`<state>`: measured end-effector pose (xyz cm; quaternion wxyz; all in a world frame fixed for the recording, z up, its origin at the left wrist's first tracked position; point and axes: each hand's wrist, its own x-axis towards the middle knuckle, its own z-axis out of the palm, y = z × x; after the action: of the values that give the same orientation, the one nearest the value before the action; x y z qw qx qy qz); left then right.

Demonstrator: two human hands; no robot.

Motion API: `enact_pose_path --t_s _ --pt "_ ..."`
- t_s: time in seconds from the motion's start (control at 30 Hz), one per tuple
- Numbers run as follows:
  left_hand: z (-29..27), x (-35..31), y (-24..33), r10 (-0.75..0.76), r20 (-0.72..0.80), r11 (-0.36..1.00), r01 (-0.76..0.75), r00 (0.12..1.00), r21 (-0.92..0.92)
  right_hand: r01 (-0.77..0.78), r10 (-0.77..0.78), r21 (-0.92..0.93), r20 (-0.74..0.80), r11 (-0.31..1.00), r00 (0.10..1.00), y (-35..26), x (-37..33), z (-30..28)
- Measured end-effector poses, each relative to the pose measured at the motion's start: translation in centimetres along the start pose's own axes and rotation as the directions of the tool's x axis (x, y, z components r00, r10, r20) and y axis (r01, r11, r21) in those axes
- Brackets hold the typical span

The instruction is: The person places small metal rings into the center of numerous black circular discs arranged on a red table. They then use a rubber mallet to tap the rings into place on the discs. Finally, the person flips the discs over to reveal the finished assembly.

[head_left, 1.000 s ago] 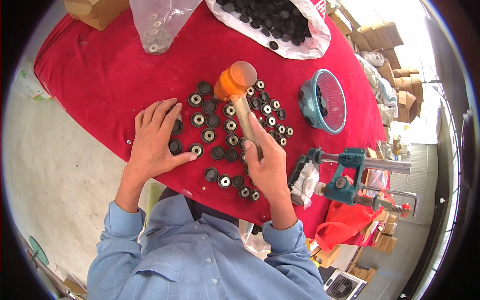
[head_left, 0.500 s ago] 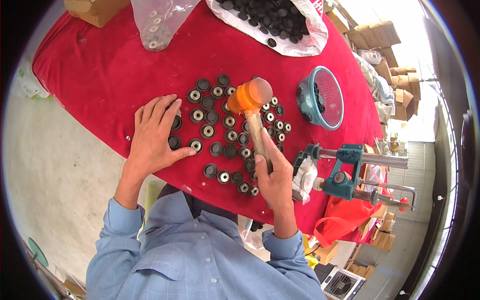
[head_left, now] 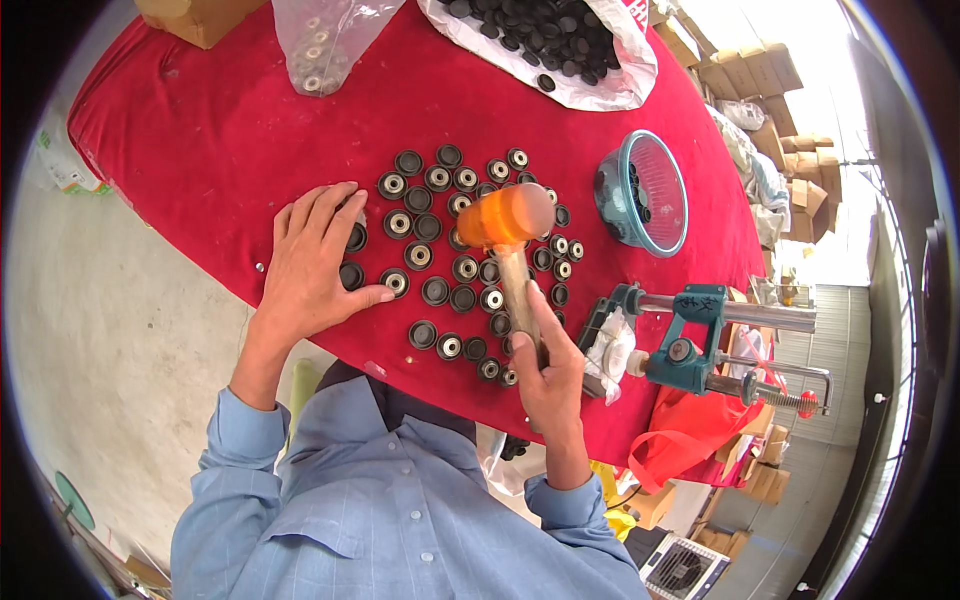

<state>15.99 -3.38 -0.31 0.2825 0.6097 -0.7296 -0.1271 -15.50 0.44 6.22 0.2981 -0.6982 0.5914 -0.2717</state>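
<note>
My right hand [head_left: 551, 378] is wrapped round the wooden handle of a mallet [head_left: 505, 214] with an orange head. That head hangs over several round black caps, some with metal bearings set in them, and hides part of the group. My left hand [head_left: 312, 262] rests on the red cloth with its fingers stretched and thumb apart. Its thumb tip touches or nearly touches a black cap with a bearing [head_left: 395, 283]. Beside the palm lies a dark cap [head_left: 351, 275], and another dark cap [head_left: 356, 238] is partly covered by my fingers.
A blue-green basket [head_left: 664, 245] with black caps stands to the right. Nearer is a green clamp-like press [head_left: 688, 345] with metal rods. At the far side lie a white sack [head_left: 640, 85] of black caps, a clear bag [head_left: 318, 50] of bearings and a cardboard box [head_left: 205, 20].
The mallet head has shifted slightly nearer and to the right, uncovering a few caps behind it. My left hand stays in nearly the same place.
</note>
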Motion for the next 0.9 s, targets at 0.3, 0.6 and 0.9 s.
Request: enact_pose_path --t_s 0.3,0.6,0.9 --pt "0.2 0.0 0.2 0.002 -0.024 1.0 -0.001 1.0 0.022 0.043 -0.041 -0.124 0.023 0.991 0.999 -0.1 -3.9 -0.4" --pt "-0.2 -0.3 -0.3 0.01 -0.019 0.999 -0.011 1.0 -0.03 0.061 -0.06 0.066 -0.011 0.996 0.998 -2.8 -3.6 -0.5" --pt "-0.2 -0.2 -0.1 -0.001 -0.033 0.999 0.0 0.999 -0.034 0.151 -0.148 -0.037 0.071 0.988 0.986 -2.7 -1.7 1.2"
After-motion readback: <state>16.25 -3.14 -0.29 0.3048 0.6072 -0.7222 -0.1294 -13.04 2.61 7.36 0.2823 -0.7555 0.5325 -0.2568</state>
